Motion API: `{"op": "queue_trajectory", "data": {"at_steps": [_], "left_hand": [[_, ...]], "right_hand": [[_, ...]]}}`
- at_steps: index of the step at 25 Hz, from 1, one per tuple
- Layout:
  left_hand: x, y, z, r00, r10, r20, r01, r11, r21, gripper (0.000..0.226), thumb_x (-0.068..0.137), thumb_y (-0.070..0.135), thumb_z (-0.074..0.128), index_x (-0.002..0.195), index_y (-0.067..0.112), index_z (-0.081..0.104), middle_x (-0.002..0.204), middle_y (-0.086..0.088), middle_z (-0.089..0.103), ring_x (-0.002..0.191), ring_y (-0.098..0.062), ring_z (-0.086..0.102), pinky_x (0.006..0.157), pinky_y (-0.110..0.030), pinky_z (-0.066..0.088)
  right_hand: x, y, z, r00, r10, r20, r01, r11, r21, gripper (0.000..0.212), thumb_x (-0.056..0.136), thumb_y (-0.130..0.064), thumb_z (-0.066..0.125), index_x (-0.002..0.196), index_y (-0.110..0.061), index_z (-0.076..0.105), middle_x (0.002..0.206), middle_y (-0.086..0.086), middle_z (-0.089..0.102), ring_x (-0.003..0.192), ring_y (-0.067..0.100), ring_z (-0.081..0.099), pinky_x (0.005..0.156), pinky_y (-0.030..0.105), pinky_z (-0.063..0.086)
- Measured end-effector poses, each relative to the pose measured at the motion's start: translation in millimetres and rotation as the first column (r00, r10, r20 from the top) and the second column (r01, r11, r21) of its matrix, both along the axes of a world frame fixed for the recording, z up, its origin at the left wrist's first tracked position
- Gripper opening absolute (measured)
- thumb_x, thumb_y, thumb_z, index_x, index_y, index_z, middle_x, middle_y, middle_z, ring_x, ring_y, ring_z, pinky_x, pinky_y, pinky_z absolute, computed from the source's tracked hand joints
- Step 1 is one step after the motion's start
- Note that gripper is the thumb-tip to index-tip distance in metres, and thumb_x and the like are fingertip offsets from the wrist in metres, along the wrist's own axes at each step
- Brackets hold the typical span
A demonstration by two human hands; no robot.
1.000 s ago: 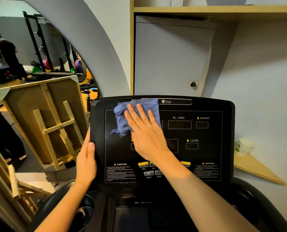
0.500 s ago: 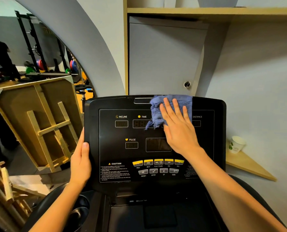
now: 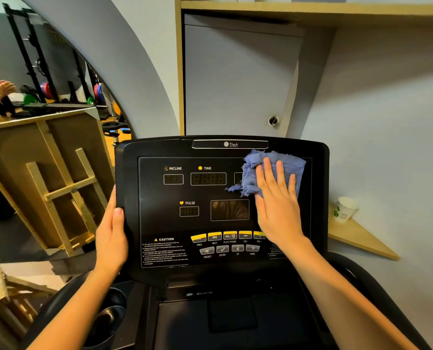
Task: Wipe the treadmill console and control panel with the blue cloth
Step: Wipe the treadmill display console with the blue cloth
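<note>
Two bare hands worked at the treadmill console (image 3: 159, 152), a wide black panel whose long axis ran left to right and whose face tilted up toward the camera. Its control panel (image 3: 225, 245), a double row of yellow and grey buttons, sat along the lower middle of that face, below the INCLINE, TIME and PULSE readouts.

The blue cloth (image 3: 260, 168) lay crumpled against the upper right part of the console face, just under the brand strip, covering the readouts there. It was bunched rather than flat, slightly wider than tall, with a frayed corner trailing toward the lower left.

The right hand (image 3: 278, 205) lay flat on the cloth, palm down, fingers (image 3: 268, 173) spread and pointing up the panel; its grip pressed the cloth onto the surface rather than closing around it. The heel of this hand sat on bare panel just above the right end of the button rows and hid the last yellow button in part.

The left hand (image 3: 111, 238) wrapped the console's left edge, thumb lying up the front bezel, the other fingers hidden behind it, so its grip was closed on that edge.

A paper cup (image 3: 344, 209) stood on a wooden corner shelf (image 3: 361, 241) to the right, well apart from the console.
</note>
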State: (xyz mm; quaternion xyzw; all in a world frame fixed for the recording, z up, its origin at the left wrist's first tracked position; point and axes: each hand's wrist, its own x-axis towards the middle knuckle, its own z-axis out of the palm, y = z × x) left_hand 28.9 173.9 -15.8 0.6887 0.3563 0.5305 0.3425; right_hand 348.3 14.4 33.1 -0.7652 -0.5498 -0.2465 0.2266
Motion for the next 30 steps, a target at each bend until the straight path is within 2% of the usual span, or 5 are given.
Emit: {"op": "queue_trajectory", "data": {"at_steps": [5, 13, 19, 25, 30], "left_hand": [[0.6, -2.8, 2.1, 1.000, -0.009, -0.006, 0.009, 1.000, 0.017, 0.053, 0.104, 0.045, 0.026, 0.156, 0.033, 0.025, 0.138, 0.053, 0.029, 0.127, 0.029, 0.026, 0.098, 0.006, 0.022], [0.3, -1.7, 0.5, 1.000, -0.002, -0.003, 0.002, 1.000, 0.006, 0.053, 0.105, 0.045, 0.026, 0.156, 0.034, 0.025, 0.153, 0.025, 0.033, 0.133, 0.019, 0.030, 0.099, 0.003, 0.024], [-0.1, 0.7, -1.6, 1.000, -0.012, 0.003, 0.012, 1.000, 0.019, 0.051, 0.106, 0.040, 0.027, 0.156, 0.031, 0.025, 0.149, 0.032, 0.033, 0.133, 0.021, 0.029, 0.102, 0.002, 0.025], [0.0, 1.3, -1.6, 0.999, -0.026, 0.020, 0.026, 0.999, 0.032, 0.051, 0.106, 0.041, 0.027, 0.156, 0.031, 0.025, 0.157, 0.018, 0.033, 0.140, 0.011, 0.029, 0.107, -0.003, 0.024], [-1.3, 2.2, -2.6, 0.999, -0.030, 0.022, 0.030, 0.999, 0.023, 0.051, 0.106, 0.041, 0.027, 0.156, 0.033, 0.025, 0.153, 0.028, 0.034, 0.138, 0.012, 0.031, 0.106, -0.002, 0.025]], "right_hand": [[-7.5, -17.0, -28.3, 1.000, -0.028, -0.007, 0.028, 0.999, -0.041, 0.064, 0.102, -0.034, 0.026, 0.161, -0.023, 0.003, 0.170, 0.000, -0.001, 0.157, 0.024, -0.009, 0.125, 0.056, 0.006], [-26.6, -48.4, -81.6, 0.999, 0.008, 0.053, -0.002, 0.995, -0.103, 0.070, 0.101, -0.034, 0.030, 0.162, -0.022, -0.003, 0.170, 0.000, -0.009, 0.157, 0.029, -0.004, 0.124, 0.054, 0.006], [-41.6, -52.8, -92.6, 1.000, 0.017, 0.006, -0.016, 0.995, -0.103, 0.063, 0.103, -0.031, 0.031, 0.161, -0.017, 0.012, 0.170, 0.006, 0.010, 0.157, 0.031, 0.003, 0.122, 0.060, 0.017], [-66.5, -44.9, -91.0, 0.998, 0.053, -0.023, -0.055, 0.995, -0.084, 0.060, 0.103, -0.030, 0.033, 0.160, -0.013, 0.022, 0.169, 0.005, 0.013, 0.157, 0.031, 0.004, 0.122, 0.060, 0.016], [-102.8, -24.9, -92.2, 0.991, 0.132, 0.037, -0.128, 0.988, -0.091, 0.059, 0.105, -0.032, 0.039, 0.159, -0.015, 0.024, 0.169, 0.004, 0.015, 0.156, 0.034, 0.007, 0.122, 0.060, 0.019]]}}
